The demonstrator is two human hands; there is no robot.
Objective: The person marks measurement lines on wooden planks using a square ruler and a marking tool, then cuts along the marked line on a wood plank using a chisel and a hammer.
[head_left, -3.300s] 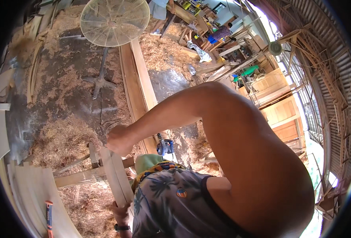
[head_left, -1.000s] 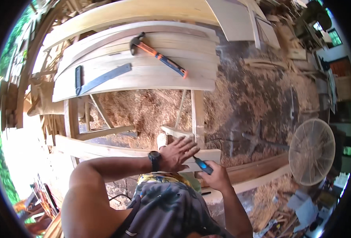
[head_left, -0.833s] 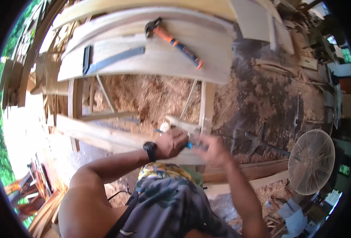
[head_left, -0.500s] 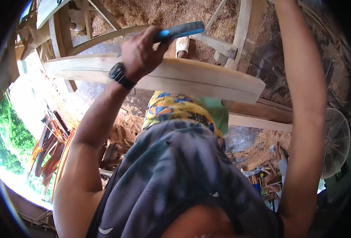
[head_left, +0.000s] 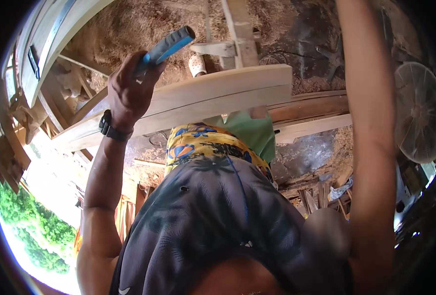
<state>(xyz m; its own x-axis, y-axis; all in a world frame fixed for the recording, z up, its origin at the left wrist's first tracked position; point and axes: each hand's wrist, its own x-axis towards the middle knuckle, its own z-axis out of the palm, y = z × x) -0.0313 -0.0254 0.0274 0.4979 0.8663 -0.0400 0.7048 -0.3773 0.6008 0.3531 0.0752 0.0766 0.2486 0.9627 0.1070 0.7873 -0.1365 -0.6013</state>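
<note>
My left hand, with a black watch on its wrist, is closed around a blue-and-black grip-like object. Its exact kind does not show. Just below and in front of this hand lies a long pale wooden plank, slightly curved, with a dark line along its length; the forearm passes over it. My right arm reaches up past the far edge of the picture, so the right hand is out of sight.
A broad curved board with a pale strip and a black piece on it rises at the far left. Wooden supports stand beyond the plank, over shavings. A round fan is at the right. Dark-red timber lies behind.
The view has turned. My left hand and the blue-and-black object now appear farther left, the plank's right end has shifted left, and the curved board shows more at the far left.
</note>
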